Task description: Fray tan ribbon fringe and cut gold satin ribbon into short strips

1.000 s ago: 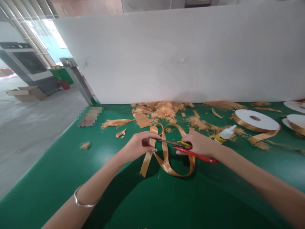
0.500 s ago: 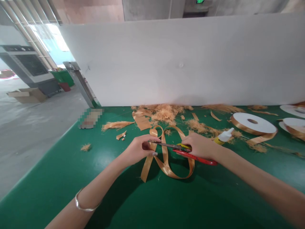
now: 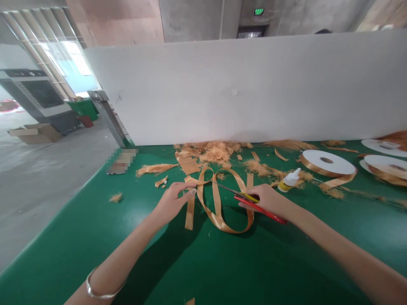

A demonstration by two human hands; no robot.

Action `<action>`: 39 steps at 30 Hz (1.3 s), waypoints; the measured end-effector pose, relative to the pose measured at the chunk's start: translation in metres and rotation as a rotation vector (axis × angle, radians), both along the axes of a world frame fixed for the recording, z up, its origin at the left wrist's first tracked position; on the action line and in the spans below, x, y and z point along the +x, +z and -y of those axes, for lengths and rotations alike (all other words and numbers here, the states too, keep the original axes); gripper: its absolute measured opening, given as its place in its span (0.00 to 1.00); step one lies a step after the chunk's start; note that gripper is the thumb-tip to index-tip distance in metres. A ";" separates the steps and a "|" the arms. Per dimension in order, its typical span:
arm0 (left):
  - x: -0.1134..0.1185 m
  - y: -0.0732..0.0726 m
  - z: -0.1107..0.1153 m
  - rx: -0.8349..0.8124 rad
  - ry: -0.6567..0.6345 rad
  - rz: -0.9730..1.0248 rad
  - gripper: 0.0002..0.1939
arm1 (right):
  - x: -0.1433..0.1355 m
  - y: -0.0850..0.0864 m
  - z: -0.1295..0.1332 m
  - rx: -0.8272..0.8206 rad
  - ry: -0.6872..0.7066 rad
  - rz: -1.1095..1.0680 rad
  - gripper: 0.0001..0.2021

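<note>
My left hand (image 3: 174,202) pinches a gold satin ribbon (image 3: 233,231) between thumb and fingertips, near its small upper loop. The ribbon curls into several loops above the green table, and a flat ribbon tail (image 3: 190,214) hangs below my left fingers. In my right hand (image 3: 270,201) is a pair of scissors (image 3: 259,207) with red and yellow handles. Their blades point left, with the tips at the ribbon beside the small loop. Whether the blades are parted is hard to make out.
Frayed tan fibres (image 3: 219,153) and ribbon scraps (image 3: 187,163) lie along the white partition (image 3: 235,93). To the right are a glue bottle (image 3: 288,181) and ribbon spools (image 3: 327,162). A pixelated flat object (image 3: 122,162) rests at the left edge. One scrap (image 3: 190,301) shows at the near edge.
My left hand has moved left and now grips the ribbon away from the blades. The scissors have shifted so their tips sit right of my fingers. A scrap now shows at the bottom.
</note>
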State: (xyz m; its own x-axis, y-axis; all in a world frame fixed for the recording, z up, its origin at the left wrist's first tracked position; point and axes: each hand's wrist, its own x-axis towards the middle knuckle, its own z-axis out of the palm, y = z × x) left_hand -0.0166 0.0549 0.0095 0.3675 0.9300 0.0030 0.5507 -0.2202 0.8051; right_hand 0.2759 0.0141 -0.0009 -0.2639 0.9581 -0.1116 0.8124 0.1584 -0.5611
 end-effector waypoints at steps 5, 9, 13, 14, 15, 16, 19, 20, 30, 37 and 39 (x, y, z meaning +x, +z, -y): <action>0.013 0.008 0.006 -0.073 0.000 0.199 0.20 | -0.029 0.011 -0.004 -0.159 -0.149 -0.517 0.16; 0.016 0.006 0.020 -0.230 -0.035 0.350 0.17 | -0.064 0.013 -0.015 -0.285 -0.183 -0.775 0.15; 0.016 0.002 0.034 -0.421 -0.042 0.451 0.16 | -0.092 0.001 -0.032 -0.259 -0.193 -0.853 0.14; 0.016 0.001 0.036 -0.460 -0.041 0.471 0.16 | -0.096 -0.003 -0.037 -0.259 -0.192 -0.880 0.14; 0.016 0.000 0.038 -0.495 -0.038 0.486 0.15 | -0.100 -0.005 -0.041 -0.261 -0.193 -0.912 0.14; 0.015 -0.001 0.039 -0.525 -0.034 0.497 0.15 | -0.103 -0.007 -0.045 -0.267 -0.197 -0.941 0.15; 0.013 -0.005 0.041 -0.587 -0.029 0.494 0.15 | -0.109 -0.008 -0.058 -0.266 -0.211 -0.995 0.16; 0.012 -0.007 0.041 -0.601 -0.029 0.493 0.15 | -0.110 -0.008 -0.063 -0.258 -0.212 -0.997 0.16; -0.002 -0.011 0.046 -0.845 0.002 0.642 0.15 | -0.111 -0.011 -0.086 -0.093 -0.282 -0.845 0.17; -0.007 -0.012 0.049 -0.585 -0.014 0.240 0.16 | -0.108 -0.015 -0.089 -0.100 -0.284 -0.965 0.19; -0.009 -0.006 0.049 -0.538 -0.056 0.155 0.18 | -0.107 -0.015 -0.088 -0.110 -0.274 -1.003 0.20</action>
State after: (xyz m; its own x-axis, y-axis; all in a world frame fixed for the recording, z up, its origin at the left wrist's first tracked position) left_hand -0.0256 0.0055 0.0030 0.4492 0.7945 -0.4086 0.4161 0.2187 0.8826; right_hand 0.1692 0.1022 -0.0160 -0.0593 0.9969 -0.0516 -0.0332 -0.0536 -0.9980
